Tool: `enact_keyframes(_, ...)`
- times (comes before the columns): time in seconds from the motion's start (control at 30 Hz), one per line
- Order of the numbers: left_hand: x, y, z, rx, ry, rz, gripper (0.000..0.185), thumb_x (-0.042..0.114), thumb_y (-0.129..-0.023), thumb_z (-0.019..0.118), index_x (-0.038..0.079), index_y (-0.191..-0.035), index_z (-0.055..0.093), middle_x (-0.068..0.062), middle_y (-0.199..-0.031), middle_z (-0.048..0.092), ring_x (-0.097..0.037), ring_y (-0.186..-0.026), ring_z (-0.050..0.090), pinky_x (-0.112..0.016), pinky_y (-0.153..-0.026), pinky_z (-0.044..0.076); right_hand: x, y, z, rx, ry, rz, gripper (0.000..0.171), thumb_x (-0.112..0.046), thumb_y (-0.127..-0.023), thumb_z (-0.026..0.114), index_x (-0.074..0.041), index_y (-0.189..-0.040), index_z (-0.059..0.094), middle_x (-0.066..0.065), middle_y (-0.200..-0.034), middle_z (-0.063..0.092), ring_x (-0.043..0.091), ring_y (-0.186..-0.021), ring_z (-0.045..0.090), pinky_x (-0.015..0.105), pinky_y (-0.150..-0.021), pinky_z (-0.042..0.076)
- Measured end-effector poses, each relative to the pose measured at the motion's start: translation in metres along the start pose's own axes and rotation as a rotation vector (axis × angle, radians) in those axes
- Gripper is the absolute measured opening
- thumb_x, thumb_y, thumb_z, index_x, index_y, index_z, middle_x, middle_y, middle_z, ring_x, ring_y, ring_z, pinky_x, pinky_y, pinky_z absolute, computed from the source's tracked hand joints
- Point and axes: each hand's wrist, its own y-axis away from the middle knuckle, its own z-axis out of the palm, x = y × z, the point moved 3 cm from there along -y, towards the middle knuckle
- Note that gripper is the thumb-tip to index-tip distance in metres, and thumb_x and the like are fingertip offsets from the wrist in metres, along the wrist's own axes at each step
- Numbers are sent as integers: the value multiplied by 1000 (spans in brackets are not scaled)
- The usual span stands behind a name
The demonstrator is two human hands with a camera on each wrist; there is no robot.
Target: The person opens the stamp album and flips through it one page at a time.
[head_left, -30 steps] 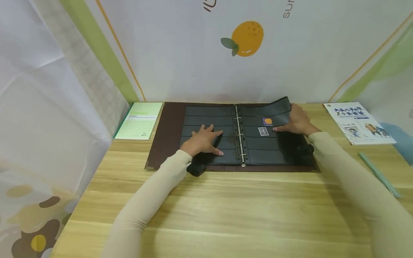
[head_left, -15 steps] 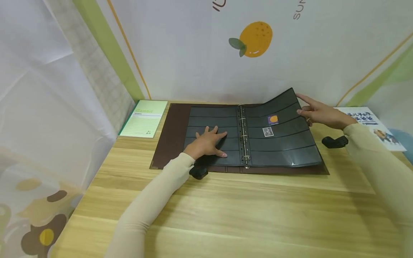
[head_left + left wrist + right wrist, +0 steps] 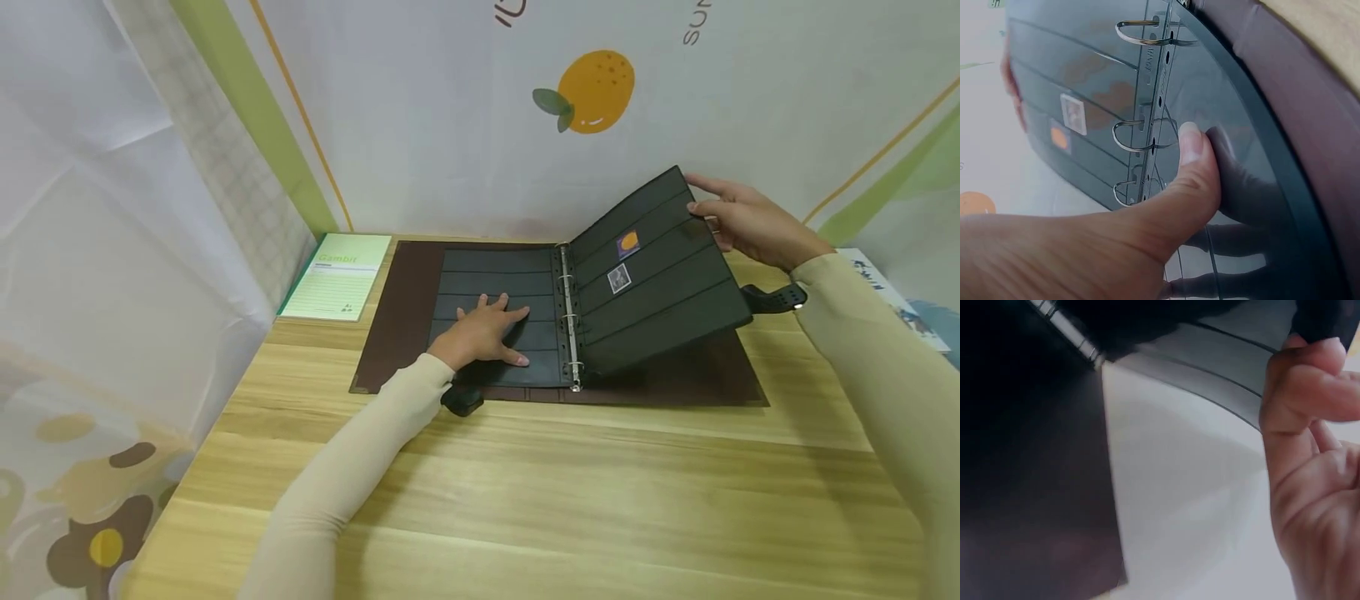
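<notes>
— Wooden bench (image 3: 525, 492), open stamp album (image 3: 397, 333) at its far side; why is the left hand (image 3: 480, 333) flat on the left page (image 3: 487, 275)?

— Its straight fingers pin it down. The right hand (image 3: 750, 225) pinches the raised stamp page (image 3: 660, 275) by its far corner, holding it tilted.

**Cream sleeves, black wrist mounts**

Both arms wear long, close-fitting cream sleeves that end at the wrists, leaving the left hand (image 3: 483, 332) and right hand (image 3: 742, 221) bare. A black camera mount (image 3: 772, 297) on a strap hangs under the right wrist; a second black mount (image 3: 461, 400) sits under the left. Fingernails are short and unpainted.
</notes>
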Motion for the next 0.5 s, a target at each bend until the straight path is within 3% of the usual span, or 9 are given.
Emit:
enact_keyframes(0.1, 1, -1, 0, 4, -8, 5, 92, 54, -73, 69, 29, -149, 22, -13, -157, 6, -45, -141, 4, -71, -103, 13, -17, -4, 4, 22, -100, -24, 61, -30, -98, 46, -32, -150, 13, -4, -64, 46, 12, -42, 37, 31, -39, 34)
enact_keyframes(0.27, 1, -3, -2, 4, -19, -5, 93, 56, -73, 69, 30, -148, 22, -12, -157, 6, -44, -142, 4, -71, -104, 14, -45, -12, 15, 34, -305, -74, 62, -20, -95, 54, -27, -149, 23, -3, -62, 52, 8, -38, 41, 22, -35, 33)
enact_keyframes(0.4, 2, -4, -6, -29, -57, -17, 92, 59, -74, 67, 32, -148, 21, -10, -158, 6, -41, -143, 5, -69, -104, 18, -62, -20, 28, 21, -350, -100, 63, -20, -94, 56, -27, -148, 25, -2, -70, 50, 7, -46, 42, 23, -37, 31)
enact_keyframes(0.5, 3, -6, -13, -26, -72, 9, 83, 58, -80, 61, 29, -148, 25, -11, -156, 18, -38, -143, 16, -60, -107, 26, -73, -27, 41, 15, -337, -104, 63, -22, -93, 56, -28, -148, 24, 0, -76, 47, 8, -52, 42, 24, -40, 33)
